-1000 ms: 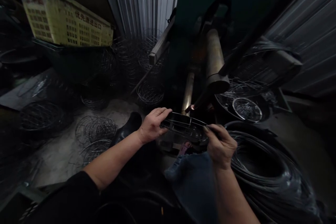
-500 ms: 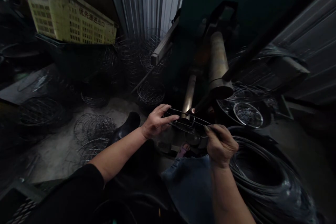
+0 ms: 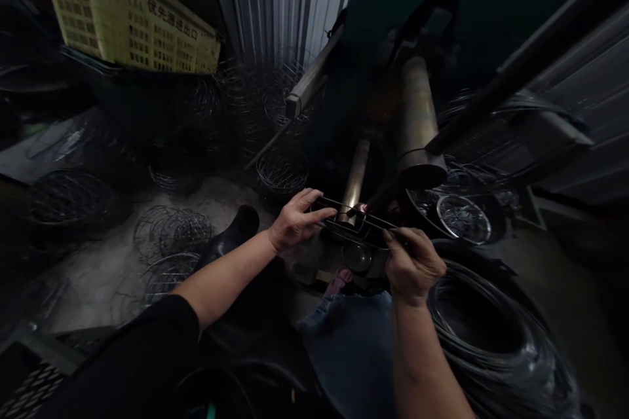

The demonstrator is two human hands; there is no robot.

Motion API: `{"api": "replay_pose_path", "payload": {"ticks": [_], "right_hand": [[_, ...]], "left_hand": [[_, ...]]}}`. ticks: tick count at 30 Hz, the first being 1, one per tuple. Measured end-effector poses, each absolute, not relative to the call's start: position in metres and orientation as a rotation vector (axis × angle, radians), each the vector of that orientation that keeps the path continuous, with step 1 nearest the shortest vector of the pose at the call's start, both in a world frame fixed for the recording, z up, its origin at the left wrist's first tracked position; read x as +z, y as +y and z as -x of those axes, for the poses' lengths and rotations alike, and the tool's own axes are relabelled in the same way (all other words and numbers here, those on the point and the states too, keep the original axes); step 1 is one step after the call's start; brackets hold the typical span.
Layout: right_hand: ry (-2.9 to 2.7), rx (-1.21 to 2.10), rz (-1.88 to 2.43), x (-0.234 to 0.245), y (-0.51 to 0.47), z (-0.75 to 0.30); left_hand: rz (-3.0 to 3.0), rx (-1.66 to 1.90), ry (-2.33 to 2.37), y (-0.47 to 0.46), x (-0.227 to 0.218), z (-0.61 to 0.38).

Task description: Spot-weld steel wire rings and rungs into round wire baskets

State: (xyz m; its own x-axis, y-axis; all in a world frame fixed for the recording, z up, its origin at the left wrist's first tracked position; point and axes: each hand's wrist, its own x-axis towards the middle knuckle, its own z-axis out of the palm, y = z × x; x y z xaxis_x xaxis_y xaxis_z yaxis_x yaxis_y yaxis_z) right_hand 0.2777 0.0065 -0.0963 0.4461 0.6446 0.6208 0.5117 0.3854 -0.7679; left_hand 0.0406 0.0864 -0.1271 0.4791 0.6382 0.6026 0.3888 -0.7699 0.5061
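A thin wire frame (image 3: 376,218) stretches between my two hands, in front of the metal machine arms. My left hand (image 3: 297,221) pinches its left end, with the thumb lying along the wire. At its right end my right hand (image 3: 413,260) grips it with curled fingers. The lower cylindrical arm (image 3: 354,183) has its tip right at the wire; whether they touch I cannot tell. A dark rod crosses down to that tip, where a small reddish glow shows. Above stands the thicker upper cylinder (image 3: 419,118).
Coils of wire (image 3: 484,366) lie at the right, below a tub holding shiny wire rings (image 3: 464,217). Round wire pieces (image 3: 171,232) sit on the floor at left. A yellow crate (image 3: 132,19) stands at the upper left. A square bar (image 3: 309,82) juts out near the corrugated wall.
My hands keep their hold on the wire frame and have shifted only slightly. The view has moved a little, so the machine appears somewhat farther right.
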Motion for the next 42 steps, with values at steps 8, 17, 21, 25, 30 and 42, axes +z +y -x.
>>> {"api": "replay_pose_path", "payload": {"ticks": [8, 17, 21, 25, 30, 42], "right_hand": [[-1.190, 0.212, 1.207, -0.103, 0.006, -0.276], [-1.171, 0.208, 1.145, -0.106, 0.019, -0.277], [-1.164, 0.213, 1.168, -0.109, 0.022, -0.279], [-1.164, 0.208, 1.152, -0.108, 0.025, -0.279], [-1.159, 0.209, 1.154, -0.106, 0.029, -0.277], [-1.120, 0.189, 1.188, -0.107, 0.033, -0.272]], "left_hand": [[-2.518, 1.290, 0.814, 0.081, -0.135, -0.038], [-2.557, 1.339, 0.792, 0.093, -0.133, -0.040], [-2.556, 1.369, 0.772, 0.097, -0.136, -0.040], [-2.541, 1.322, 0.828, 0.099, -0.135, -0.040], [-2.490, 1.294, 0.819, 0.100, -0.130, -0.041], [-2.411, 1.291, 0.890, 0.102, -0.129, -0.044]]}}
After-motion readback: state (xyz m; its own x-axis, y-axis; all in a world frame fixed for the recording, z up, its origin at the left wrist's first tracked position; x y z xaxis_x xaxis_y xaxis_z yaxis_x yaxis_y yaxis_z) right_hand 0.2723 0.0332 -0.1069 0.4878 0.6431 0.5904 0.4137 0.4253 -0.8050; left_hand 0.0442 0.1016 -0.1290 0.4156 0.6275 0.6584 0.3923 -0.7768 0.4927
